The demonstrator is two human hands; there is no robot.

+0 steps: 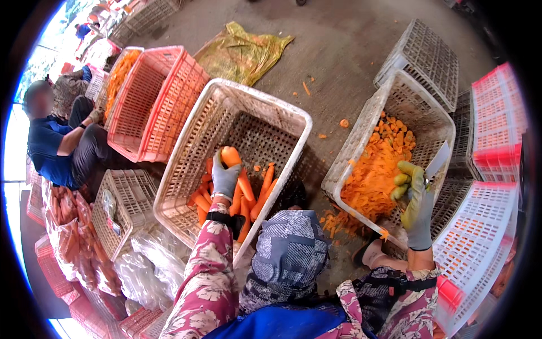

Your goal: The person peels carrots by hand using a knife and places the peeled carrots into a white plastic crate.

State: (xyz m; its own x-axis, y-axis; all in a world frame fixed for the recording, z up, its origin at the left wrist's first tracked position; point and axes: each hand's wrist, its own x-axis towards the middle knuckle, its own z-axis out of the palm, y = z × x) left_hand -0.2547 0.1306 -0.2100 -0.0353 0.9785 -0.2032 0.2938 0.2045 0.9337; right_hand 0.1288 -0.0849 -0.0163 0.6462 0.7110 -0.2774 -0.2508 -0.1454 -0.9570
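Note:
My left hand (225, 177), in a grey glove, reaches into a dirty white plastic crate (273, 104). Its fingers are around a peeled carrot (230, 156), whose thick end points up. Beneath and beside that hand lie several peeled carrots (245, 186) and a few small orange pieces. To the right, my right hand (414, 197) wears a grey glove with a yellow coating. It grips a knife (438, 160) with the broad blade pointing up and away; the handle is mostly hidden. Below it, a second white crate (417, 80) holds carrot peelings (370, 182) and cut carrot ends (394, 131).
A pink crate (167, 101) stands left, near a seated person (55, 131). Bagged carrots (70, 229) and clear plastic bags (148, 267) lie lower left. A yellow sack (243, 53) is on the floor (334, 46). White crates (472, 241) line the right side.

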